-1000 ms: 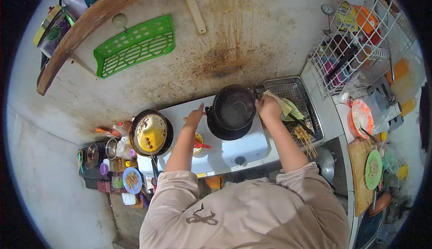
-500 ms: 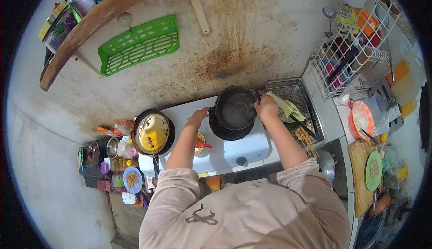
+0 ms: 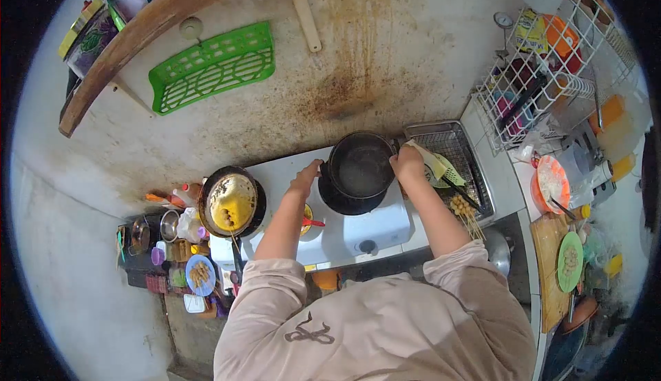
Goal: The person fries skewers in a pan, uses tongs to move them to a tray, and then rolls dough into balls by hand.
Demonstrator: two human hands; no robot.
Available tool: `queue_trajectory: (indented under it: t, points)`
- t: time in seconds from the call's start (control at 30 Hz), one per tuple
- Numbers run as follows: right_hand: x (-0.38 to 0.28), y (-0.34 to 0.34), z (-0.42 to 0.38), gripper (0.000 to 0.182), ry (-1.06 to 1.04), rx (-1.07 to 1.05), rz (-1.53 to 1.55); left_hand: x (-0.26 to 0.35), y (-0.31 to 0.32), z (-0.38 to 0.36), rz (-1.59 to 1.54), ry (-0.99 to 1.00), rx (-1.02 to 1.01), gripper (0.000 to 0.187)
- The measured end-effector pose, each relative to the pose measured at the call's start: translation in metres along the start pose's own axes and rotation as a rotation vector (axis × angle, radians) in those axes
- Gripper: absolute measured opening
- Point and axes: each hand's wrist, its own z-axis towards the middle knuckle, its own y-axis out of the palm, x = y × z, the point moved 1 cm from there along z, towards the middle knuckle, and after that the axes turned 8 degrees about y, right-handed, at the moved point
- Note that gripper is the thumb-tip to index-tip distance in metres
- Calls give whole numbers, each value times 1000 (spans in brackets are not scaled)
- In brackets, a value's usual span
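Gripped at opposite sides between the left hand [image 3: 305,178] and the right hand [image 3: 409,165], the dark pot [image 3: 360,165] is at the right burner of the white stove [image 3: 382,228], with the frying pan [image 3: 232,204] apart at the stove's left end.

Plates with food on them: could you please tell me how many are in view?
2: a blue plate left of the stove, and a green plate at the right, overlapping the cutting board. Others may be hidden.
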Motion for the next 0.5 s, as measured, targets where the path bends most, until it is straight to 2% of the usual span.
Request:
queue_trajectory:
  t: [0.1,0.2,0.4,0.5]
  points:
    - [0,1,-1,28,-26,-50,-25,12,-4,-2,221,13,48,40]
    - [-6,6,-1,32,4,-133,-55,29,-11,-15,630,85,118,45]
    - [-9,28,-1,31,16,-119,-37,54,-19,-32,849,47,137,40]
    - [-10,28,-3,28,-11,-51,18,54,-22,-32,779,79,139,39]
